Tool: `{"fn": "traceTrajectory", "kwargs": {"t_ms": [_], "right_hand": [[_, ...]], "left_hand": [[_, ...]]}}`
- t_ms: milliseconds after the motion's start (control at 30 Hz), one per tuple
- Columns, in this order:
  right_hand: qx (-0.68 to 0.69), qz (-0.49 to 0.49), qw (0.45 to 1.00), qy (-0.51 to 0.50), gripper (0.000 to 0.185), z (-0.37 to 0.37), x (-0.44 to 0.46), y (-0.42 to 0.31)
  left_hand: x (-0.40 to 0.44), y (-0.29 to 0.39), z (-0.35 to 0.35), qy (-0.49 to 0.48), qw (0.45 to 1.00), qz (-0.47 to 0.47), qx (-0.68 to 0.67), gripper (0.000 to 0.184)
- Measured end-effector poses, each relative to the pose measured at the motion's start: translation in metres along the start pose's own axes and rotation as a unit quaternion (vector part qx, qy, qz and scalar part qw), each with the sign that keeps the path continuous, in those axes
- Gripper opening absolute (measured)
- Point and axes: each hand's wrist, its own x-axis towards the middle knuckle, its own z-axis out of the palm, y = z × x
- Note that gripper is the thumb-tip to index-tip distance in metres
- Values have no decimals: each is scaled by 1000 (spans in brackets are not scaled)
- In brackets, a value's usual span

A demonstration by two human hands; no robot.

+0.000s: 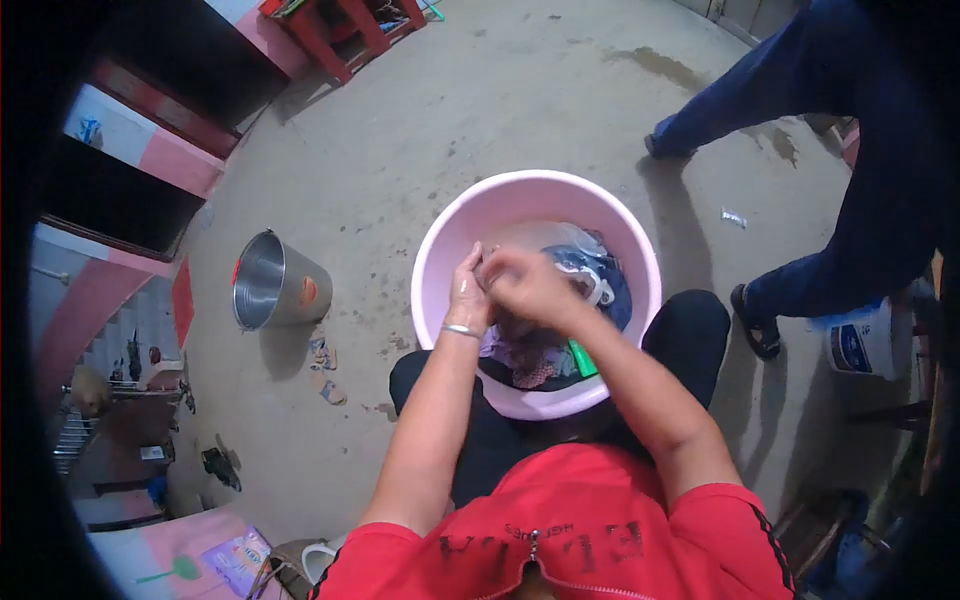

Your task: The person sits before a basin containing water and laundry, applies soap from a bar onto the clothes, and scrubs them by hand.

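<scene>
A large pink basin point(440, 240) stands between my knees, with wet-looking clothes point(600, 270) inside, dark, blue and purple. A bright green object point(582, 358) lies among the clothes at the near right. My left hand point(470, 292), a bracelet at its wrist, is over the left part of the basin, palm turned inward. Touching it is my right hand point(525, 288), its fingers curled against the left palm. Whatever may be between the two hands is too small to make out.
To the left stands a metal bucket point(305, 288), with sandals point(325, 370) near it. Another person point(800, 270) in dark trousers stands at the right, beside a white tub point(862, 342). A red wooden stand point(345, 35) is at the top.
</scene>
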Motion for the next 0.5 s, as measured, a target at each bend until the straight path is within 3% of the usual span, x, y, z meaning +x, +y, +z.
{"fn": "traceTrajectory", "kwargs": {"t_ms": [33, 67, 133, 167, 233, 267, 333, 367, 400, 467, 500], "right_hand": [[-184, -39, 982, -32, 35, 14, -12, -32], [-306, -88, 948, -26, 27, 29, -15, -47], [-383, -68, 913, 123, 32, 41, 8, 12], [-383, -64, 914, 119, 32, 31, 22, 24], [-254, 60, 956, 134, 31, 14, 34, 42], [-255, 66, 955, 133, 31, 20, 28, 45], [-312, -66, 934, 164, 33, 31, 18, 45], [-390, -150, 905, 78, 27, 38, 2, 27], [-459, -235, 857, -10, 23, 40, -9, 9], [-285, -65, 948, 125, 35, 41, 1, 28], [-296, -1, 947, 124, 36, 30, 7, 40]], "left_hand": [[14, -3, -32, -116, 993, -26, -23, 27], [18, -5, -32, -150, 982, -74, -89, 27], [-1, -32, -9, -163, 983, 47, -69, 32], [4, -39, -2, -158, 984, 44, -72, 32], [15, -48, 1, 6, 999, 44, -4, 37], [13, -51, -7, 9, 999, 38, -5, 37], [15, -49, -20, -79, 994, 54, -56, 36], [14, -49, -36, -298, 949, 93, -45, 36], [27, -47, -52, -297, 949, 97, -49, 36], [30, -30, -46, -244, 967, -22, -72, 35], [13, -33, -15, 25, 1000, 5, 5, 32]]}}
